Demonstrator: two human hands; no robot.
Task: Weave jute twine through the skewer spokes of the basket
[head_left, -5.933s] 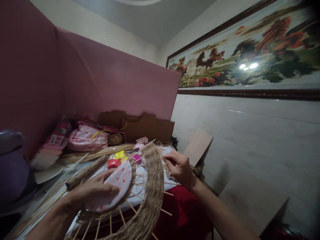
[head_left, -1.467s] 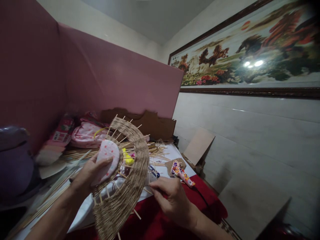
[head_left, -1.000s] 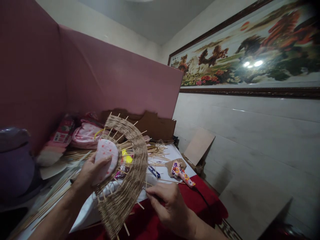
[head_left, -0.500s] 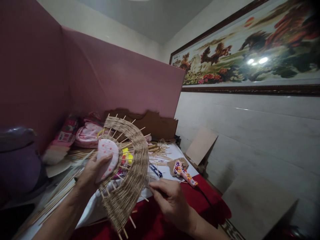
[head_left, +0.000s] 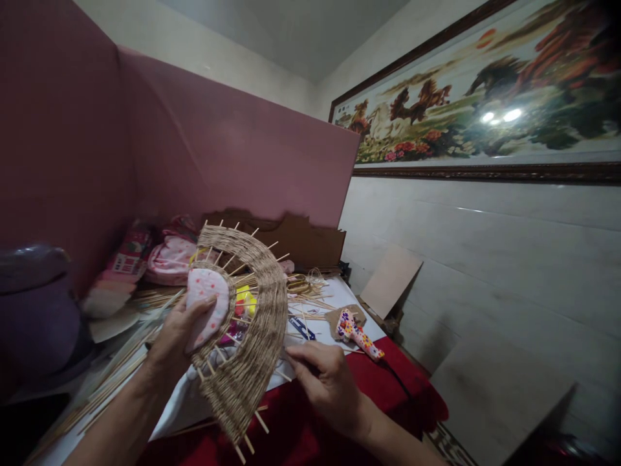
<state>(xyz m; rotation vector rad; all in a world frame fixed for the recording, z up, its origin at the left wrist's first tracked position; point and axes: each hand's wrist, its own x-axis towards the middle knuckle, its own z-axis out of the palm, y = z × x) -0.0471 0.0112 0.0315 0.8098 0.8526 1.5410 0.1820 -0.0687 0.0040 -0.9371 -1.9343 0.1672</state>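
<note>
"Where's the woven piece?"

"The fan-shaped woven piece [head_left: 272,291] is held up, tilted, above the near part of the table [head_left: 342,299], left of its right edge. Bare stick ends poke out past the band."

"And the hands?"

"The left hand [head_left: 172,333] is closed on the dotted pad [head_left: 207,286] at the fan's inner curve, thumb on top. The right hand [head_left: 326,382] has its thumb and forefinger drawn together just beside the band's outer edge. Whether there's a strand between them, I can't tell."

"How would you handle it well?"

"I'd grip the pad firmly without creasing it, and go gently at that outer edge. A hard tug might bend the thin sticks or bunch the band."

"What lies around?"

"The blue cutter [head_left: 301,328] is near the right hand. Toward the table's right edge, a flower-patterned tool [head_left: 359,334] lies partly over a brown scrap [head_left: 358,314]. Red cloth [head_left: 412,385] covers the near right corner, and torn cardboard [head_left: 313,243] stands along the far edge."
</note>
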